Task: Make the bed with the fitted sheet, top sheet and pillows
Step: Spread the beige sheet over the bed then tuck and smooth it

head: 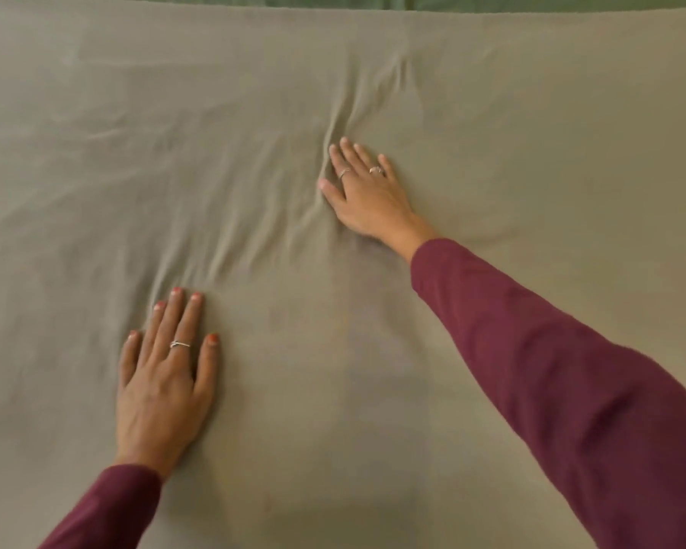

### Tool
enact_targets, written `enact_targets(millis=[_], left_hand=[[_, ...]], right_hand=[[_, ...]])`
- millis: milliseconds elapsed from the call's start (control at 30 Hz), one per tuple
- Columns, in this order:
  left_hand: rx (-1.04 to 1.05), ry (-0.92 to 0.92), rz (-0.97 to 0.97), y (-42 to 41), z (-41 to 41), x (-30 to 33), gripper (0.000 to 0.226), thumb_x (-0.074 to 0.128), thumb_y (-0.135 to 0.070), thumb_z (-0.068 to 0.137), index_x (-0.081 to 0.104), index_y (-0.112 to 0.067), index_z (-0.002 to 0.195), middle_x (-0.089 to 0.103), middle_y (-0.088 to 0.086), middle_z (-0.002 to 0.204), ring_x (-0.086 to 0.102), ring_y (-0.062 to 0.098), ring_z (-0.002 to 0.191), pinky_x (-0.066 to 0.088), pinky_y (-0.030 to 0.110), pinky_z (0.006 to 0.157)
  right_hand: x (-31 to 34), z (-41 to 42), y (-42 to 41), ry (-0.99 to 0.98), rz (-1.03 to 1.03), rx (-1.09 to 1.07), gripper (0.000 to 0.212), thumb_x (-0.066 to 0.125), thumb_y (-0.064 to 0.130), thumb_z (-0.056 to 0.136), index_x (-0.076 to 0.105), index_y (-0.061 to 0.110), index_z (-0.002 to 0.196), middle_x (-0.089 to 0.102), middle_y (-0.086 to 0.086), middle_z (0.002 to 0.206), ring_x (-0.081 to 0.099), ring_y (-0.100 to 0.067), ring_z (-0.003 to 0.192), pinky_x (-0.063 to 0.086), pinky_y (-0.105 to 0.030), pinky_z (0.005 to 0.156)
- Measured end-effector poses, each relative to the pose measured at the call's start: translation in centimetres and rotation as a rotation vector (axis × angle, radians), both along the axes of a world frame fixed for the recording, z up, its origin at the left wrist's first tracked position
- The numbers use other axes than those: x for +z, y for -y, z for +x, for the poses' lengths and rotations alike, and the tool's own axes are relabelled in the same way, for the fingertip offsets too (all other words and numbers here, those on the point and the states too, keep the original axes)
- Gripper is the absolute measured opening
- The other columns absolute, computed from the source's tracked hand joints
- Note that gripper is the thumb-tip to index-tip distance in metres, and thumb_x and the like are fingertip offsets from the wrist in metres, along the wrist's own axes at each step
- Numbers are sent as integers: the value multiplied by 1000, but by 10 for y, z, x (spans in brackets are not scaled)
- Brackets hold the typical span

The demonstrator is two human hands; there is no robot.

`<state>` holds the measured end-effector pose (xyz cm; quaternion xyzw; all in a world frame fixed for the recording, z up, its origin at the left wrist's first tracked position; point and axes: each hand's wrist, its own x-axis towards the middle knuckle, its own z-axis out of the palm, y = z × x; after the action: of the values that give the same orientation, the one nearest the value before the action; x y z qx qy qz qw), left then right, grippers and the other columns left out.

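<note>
Olive-grey sheet [531,112] fills nearly the whole head view, spread flat over the bed, and it runs off the left, right and bottom edges of the frame, so none of its corners or side hems can be seen. Whether it is the fitted sheet or the top sheet cannot be told. Along the very top of the frame its far edge shows as a slightly curved line, and beyond it lies a thin strip of green fabric [333,0], too narrow and soft to identify. No pillows are in view. Much of the cloth is blurred.

Smooth, open cloth spreads across the right half, the upper left and the lower centre of the frame. A band of wrinkles [254,215] runs diagonally from the upper centre down toward the lower left, between the two hands.

At lower left, the left hand [163,374] lies palm-down on the sheet, fingers straight and close together, thumb spread, grasping nothing; a ring sits on one finger and a maroon sleeve [104,509] covers the wrist. At centre, reaching farther up the frame, the right hand [363,192] also presses flat with fingers extended and slightly fanned, holding nothing, its fingertips at the edge of the bunched folds. It wears two rings, and its maroon-sleeved arm leaves the frame at lower right.
</note>
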<state>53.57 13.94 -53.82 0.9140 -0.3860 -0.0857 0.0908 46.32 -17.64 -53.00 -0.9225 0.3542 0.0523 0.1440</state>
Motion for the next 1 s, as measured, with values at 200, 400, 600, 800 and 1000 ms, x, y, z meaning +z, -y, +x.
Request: enact_targets(millis=[200,400,600,800,1000], left_hand=[[58,-20,-3,-8,0,0,59,19,-46,94,20,-30,151,11,-13,157,6,4,144,8,33,119],[84,-3,-10,-25,9,-3,59,18,-44,95,17,-27,152,10,-13,157,6,4,144,6,30,118],[150,-35,-3,-41,18,-1,54,22,-37,102,13,-24,153,5,-11,158,0,2,144,3,29,119],[33,-41,22,-70,27,5,58,14,-48,97,8,-31,152,0,-16,157,-5,1,144,0,27,118],[198,-33,53,-137,55,5,60,15,-51,96,8,-32,152,1,-15,158,-5,1,143,0,29,119]], right_hand=[[-17,-61,-114,80,-191,-81,67,21,48,96,29,8,150,24,-9,157,20,-20,146,13,-40,119],[-22,16,-156,93,-129,-63,67,29,45,99,18,5,151,11,-13,159,9,-21,148,3,-39,120],[-6,20,-181,122,107,231,58,26,42,102,19,14,153,11,-3,161,7,-14,148,0,-33,118],[-12,-58,-234,105,-121,94,61,30,44,98,31,11,149,25,-7,157,22,-19,145,17,-40,117],[-19,25,-298,118,-43,81,69,26,46,95,27,4,149,22,-13,157,19,-22,146,15,-42,119]])
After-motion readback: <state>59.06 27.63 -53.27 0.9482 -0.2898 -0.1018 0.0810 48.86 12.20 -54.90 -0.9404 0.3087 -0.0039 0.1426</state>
